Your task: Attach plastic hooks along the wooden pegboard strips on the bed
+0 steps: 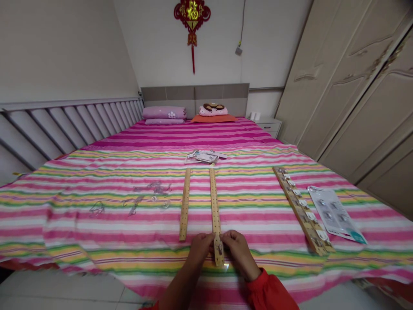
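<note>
A smooth, striped bedcover (pixel 112 232) spreads between a slatted railing (pixel 64 103) at left and panelled cabinets (pixel 348 94) at right. Crumpled packaging (pixel 203 156) lies far, clear plastic bits (pixel 158 187) left, a blister pack (pixel 337 215) right. Near centre, the left hand (pixel 200 247) and right hand (pixel 238 249) pinch a perforated wooden strip (pixel 215 206) by its near end, fingers bent.

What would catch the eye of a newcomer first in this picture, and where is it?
Probably the striped cover first, its pink, yellow and green bands spreading across the middle of the picture. At its near side, the left hand and right hand are at opposite edges of a holed strip. The red ornament also stands out, high on the pale wall.
</note>
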The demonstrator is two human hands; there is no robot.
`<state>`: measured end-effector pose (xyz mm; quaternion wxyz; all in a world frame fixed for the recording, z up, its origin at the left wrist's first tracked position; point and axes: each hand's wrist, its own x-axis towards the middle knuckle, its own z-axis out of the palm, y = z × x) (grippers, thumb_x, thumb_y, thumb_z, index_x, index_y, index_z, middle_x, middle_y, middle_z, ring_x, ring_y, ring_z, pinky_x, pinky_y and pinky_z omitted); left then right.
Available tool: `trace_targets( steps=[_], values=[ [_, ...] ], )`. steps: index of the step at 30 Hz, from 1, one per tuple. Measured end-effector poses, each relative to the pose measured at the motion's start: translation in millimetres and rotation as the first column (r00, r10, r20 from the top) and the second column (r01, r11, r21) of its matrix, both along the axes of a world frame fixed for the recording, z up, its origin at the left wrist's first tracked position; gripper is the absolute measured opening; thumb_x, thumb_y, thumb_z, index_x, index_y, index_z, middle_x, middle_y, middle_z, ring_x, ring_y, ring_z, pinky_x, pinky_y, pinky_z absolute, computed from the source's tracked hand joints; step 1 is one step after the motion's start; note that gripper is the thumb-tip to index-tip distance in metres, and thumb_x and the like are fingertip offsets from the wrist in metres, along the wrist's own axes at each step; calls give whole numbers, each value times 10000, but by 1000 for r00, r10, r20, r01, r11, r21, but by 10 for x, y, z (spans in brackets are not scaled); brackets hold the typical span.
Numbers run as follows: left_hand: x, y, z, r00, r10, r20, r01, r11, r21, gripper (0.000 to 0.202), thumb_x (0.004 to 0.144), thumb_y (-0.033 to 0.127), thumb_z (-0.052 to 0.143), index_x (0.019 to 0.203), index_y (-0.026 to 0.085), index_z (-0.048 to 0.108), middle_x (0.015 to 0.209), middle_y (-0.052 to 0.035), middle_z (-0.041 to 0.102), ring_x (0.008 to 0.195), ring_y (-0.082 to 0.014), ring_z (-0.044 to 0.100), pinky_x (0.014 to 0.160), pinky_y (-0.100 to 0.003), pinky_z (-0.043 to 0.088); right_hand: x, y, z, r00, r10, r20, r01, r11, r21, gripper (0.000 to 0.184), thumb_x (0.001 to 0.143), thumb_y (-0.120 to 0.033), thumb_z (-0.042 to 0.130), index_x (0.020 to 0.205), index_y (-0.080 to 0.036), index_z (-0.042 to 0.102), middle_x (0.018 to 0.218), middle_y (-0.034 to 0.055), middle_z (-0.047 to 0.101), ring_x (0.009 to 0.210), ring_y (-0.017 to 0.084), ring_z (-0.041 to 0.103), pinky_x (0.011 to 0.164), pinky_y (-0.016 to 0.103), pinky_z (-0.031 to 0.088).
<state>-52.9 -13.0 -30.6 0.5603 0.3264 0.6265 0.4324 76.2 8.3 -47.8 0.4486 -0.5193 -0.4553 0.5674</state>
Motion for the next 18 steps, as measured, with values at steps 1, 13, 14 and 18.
trace_targets(
  steps=[1, 13, 14, 18],
  values=[
    [5, 0, 16, 1000, 10, -3, -10, 1000, -10, 344, 561, 496, 618, 502, 161, 570, 496, -27, 589, 531, -175, 567, 562, -294, 439, -2, 1, -3, 1000, -1, 1, 1, 1000, -1, 240, 561, -355, 655, 481, -203, 488, 451, -54, 447, 475, 113, 389, 477, 257, 319],
    [31, -7, 40, 996, 75, -56, -76, 997, -30, 307, 626, 405, 631, 447, 179, 525, 420, 18, 516, 453, -121, 481, 490, -247, 379, -5, 0, 20, 1000, 3, 10, -3, 1000, -1, 286, 561, -382, 673, 461, -205, 474, 437, -60, 420, 461, 102, 355, 456, 251, 283],
    [25, -9, 53, 997, 62, -36, -64, 996, -62, 323, 639, 433, 626, 470, 170, 547, 437, 8, 537, 451, -122, 491, 491, -248, 383, -3, 0, 24, 1000, 7, 10, -7, 1000, 3, 302, 566, -401, 675, 459, -204, 472, 434, -61, 416, 460, 102, 356, 459, 251, 284],
    [-28, -34, 112, 996, 32, 80, -13, 975, -222, 487, 697, 588, 547, 618, 117, 642, 578, -71, 652, 498, -147, 567, 526, -266, 420, 10, -4, 26, 1000, 15, 13, -15, 1000, 21, 419, 621, -527, 638, 433, -208, 441, 411, -63, 394, 447, 100, 355, 475, 257, 285]
  ],
)
